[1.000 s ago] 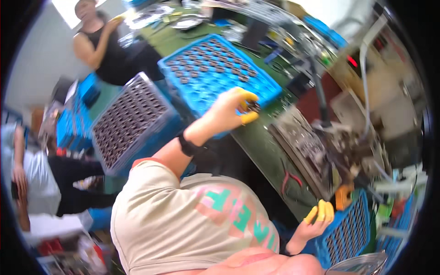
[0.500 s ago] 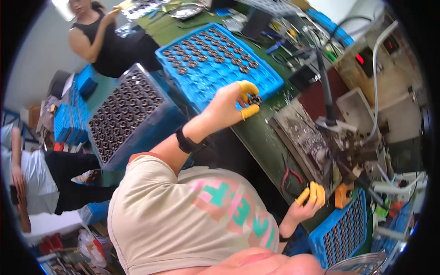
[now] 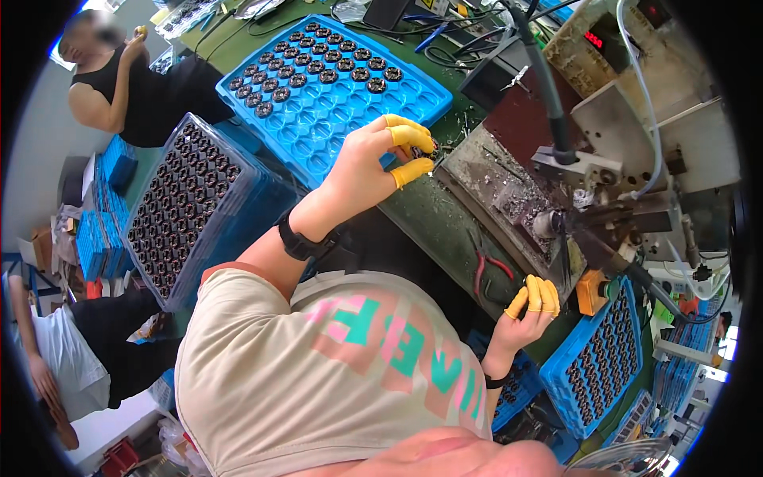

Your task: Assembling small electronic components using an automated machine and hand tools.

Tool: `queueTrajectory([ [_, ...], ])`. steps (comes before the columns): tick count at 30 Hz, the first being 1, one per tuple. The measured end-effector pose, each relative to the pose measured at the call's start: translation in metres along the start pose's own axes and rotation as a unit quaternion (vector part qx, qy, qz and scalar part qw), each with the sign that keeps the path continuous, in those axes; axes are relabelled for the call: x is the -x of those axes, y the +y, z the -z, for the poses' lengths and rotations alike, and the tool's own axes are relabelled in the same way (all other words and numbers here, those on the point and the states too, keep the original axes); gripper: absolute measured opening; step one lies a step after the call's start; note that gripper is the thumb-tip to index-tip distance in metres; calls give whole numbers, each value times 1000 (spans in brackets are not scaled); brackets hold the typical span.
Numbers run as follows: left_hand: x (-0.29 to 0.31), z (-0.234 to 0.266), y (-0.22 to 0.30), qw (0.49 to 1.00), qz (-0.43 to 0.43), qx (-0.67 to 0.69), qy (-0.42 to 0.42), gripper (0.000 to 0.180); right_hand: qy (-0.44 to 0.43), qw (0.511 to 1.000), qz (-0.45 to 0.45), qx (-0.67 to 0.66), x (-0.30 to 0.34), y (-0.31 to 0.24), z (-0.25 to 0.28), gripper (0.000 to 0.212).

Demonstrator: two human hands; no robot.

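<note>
My left hand point(image 3: 381, 155), with yellow finger covers, pinches a small dark stator-like part point(image 3: 421, 151) between thumb and fingers. The fingers hide much of that part. The hand is over the near right edge of a blue moulded tray point(image 3: 318, 159), whose far rows hold several similar dark round parts point(image 3: 328, 76). Lower right, my right hand point(image 3: 531, 310), also in yellow finger covers, has its fingers half bent and the thumb a little apart, with nothing visible in them. Beside it are red-handled pliers point(image 3: 491, 266) and an orange box point(image 3: 591, 292) with a green button.
A metal machine point(image 3: 588, 175) with hoses and a debris-strewn bed point(image 3: 509, 191) stands right. Stacked trays of parts point(image 3: 183, 207) are at left, another filled blue tray point(image 3: 600, 358) at lower right. Two other people point(image 3: 119, 87) are on the left; cables and tools lie at the back.
The view has shifted, bringing more of the machine into sight. My left hand, still pinching the part, is a little nearer the machine bed. My right hand has moved slightly nearer the orange box.
</note>
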State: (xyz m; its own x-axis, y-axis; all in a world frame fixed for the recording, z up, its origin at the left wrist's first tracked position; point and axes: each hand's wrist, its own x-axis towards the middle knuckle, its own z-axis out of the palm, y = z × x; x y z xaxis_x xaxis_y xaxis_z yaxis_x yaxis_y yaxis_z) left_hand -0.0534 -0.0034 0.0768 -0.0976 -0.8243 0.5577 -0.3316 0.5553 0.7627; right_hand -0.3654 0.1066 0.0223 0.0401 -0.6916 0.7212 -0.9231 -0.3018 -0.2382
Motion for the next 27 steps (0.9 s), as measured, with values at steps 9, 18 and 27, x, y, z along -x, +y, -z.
queueTrajectory([
  [9, 0, 5, -1, 999, 10, 35, 12, 23, 4, 1000, -18, -8, -2, -2, 6, 18],
  [18, 11, 11, 2, 994, 95, 59, 20, 44, 15, 952, -177, -250, -86, -1, -2, 46],
  [27, -27, -49, 30, 992, 39, 61, -106, 42, 58, 958, -161, -229, -90, 2, 0, 39],
])
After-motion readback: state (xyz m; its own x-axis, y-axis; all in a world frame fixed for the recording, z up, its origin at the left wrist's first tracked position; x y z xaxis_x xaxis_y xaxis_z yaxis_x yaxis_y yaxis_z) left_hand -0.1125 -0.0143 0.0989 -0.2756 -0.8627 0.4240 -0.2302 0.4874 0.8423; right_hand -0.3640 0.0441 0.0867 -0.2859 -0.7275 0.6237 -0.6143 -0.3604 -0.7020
